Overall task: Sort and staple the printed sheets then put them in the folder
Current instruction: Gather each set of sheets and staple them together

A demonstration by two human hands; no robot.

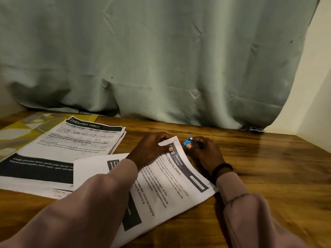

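A set of printed sheets [172, 185] headed "BEDROOM" lies slanted on the wooden table in front of me. My left hand [152, 147] pinches its far top corner, thumb on top. My right hand [204, 151] grips a small blue stapler [188, 141] just right of that corner, its mouth pointing at the paper edge. A second stack of printed sheets [75, 140] headed "DRESSING TABLE" lies at the left. A yellow and grey patterned folder [21, 127] shows beneath that stack at the far left.
More sheets with a black band [35, 170] lie at the near left, partly under my left sleeve. A grey-green curtain [161, 59] hangs down to the table's back edge. Bare wooden table [268, 167] stretches to the right, up to a cream wall.
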